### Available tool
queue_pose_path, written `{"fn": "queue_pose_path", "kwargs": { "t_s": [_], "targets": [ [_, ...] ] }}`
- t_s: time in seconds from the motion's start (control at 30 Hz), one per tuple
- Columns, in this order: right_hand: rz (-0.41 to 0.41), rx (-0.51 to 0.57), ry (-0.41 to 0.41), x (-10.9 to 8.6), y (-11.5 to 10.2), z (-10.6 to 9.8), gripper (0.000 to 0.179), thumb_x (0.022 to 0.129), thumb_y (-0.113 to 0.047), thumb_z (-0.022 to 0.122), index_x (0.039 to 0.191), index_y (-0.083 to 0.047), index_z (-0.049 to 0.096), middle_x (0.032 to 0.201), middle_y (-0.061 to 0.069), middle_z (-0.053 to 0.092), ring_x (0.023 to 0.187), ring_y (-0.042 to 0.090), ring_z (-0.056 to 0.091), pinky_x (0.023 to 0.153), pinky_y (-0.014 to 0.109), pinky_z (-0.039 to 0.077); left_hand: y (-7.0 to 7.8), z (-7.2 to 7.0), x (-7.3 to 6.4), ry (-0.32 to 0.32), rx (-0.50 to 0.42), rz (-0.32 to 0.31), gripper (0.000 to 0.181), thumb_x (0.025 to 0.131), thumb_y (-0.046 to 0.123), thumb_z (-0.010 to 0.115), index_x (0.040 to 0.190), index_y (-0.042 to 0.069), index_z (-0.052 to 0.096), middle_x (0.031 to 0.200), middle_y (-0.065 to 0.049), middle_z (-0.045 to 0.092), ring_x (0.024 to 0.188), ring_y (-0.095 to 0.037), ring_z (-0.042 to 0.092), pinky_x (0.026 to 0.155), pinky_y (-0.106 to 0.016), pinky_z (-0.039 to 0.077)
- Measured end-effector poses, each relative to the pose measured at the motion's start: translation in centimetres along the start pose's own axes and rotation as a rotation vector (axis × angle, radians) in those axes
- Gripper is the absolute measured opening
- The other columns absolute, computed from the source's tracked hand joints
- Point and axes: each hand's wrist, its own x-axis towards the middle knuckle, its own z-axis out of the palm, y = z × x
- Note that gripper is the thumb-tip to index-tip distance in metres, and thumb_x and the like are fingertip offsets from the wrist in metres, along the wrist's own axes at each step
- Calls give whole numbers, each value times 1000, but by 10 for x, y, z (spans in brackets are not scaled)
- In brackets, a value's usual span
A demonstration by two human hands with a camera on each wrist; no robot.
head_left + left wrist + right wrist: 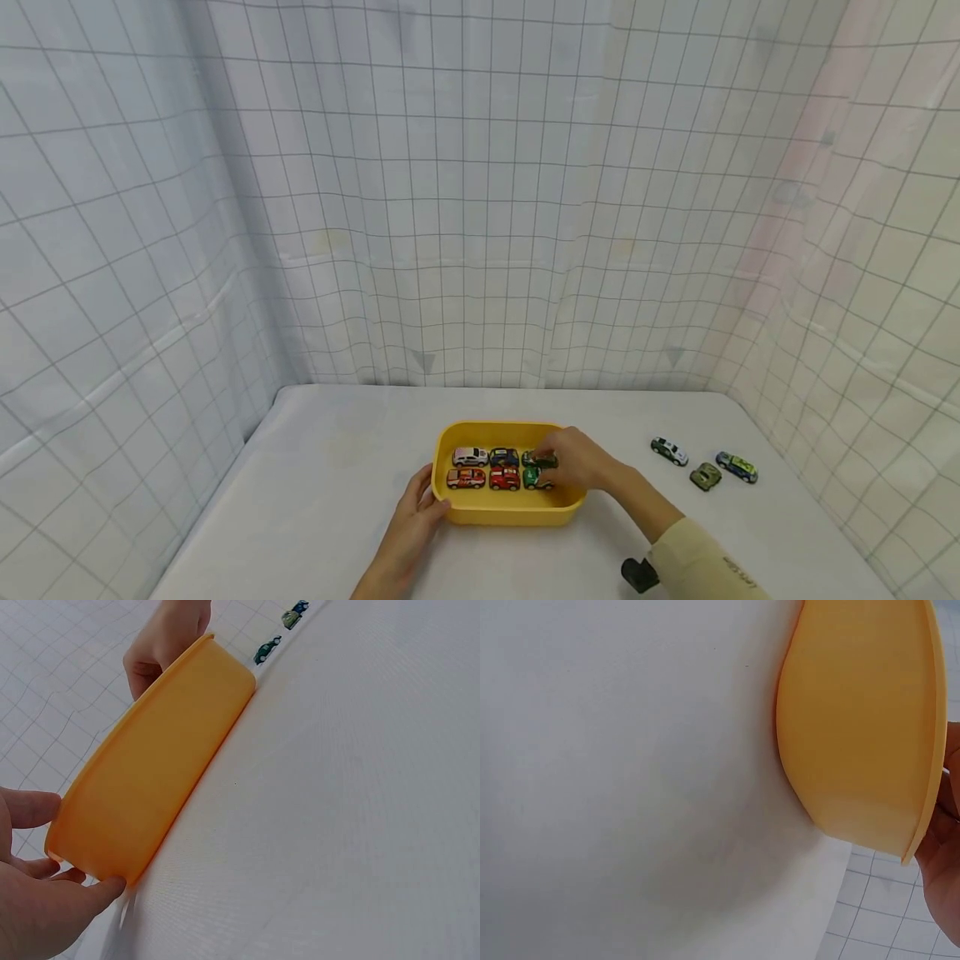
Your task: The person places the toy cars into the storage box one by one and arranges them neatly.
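Ok, tray [510,517] on tbl [337,467], gridded curtains [487,192]

The bare right hand [576,458] partly hides two small green toy cars [533,477]; lettering [739,573] on the cut-off cream fabric sleeve [688,553] is too small to read.

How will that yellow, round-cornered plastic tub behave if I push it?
The tub probably feels stiff: its sides stand unbent. Broad and low, it should likely slide, not tip. The small multicoloured toy cars inside may shift, with bare space around them.
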Motion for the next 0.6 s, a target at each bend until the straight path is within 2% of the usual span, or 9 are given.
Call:
{"fn": "queue_pose_path", "kwargs": {
  "t_s": [0.33,0.6],
  "targets": [
    [33,99,108,-12,7,-21,29,87,-10,83,113,1,76,108,11,74,99,31,67,91,48,58,0,-1,0,2,4,-2,77,98,-2,57,162,-3,15,167,-30,8,151,-50,12,119,-59,25],
    [13,78,187,-30,27,-33,28,88,-11,83,112,-1,76,107,9,74,97,31,66,88,54,58,1,-1,0,-6,5,-2,77,98,-2,57,162,-4,14,167,-31,8,151,-51,11,119,-59,24]
  ]
}}
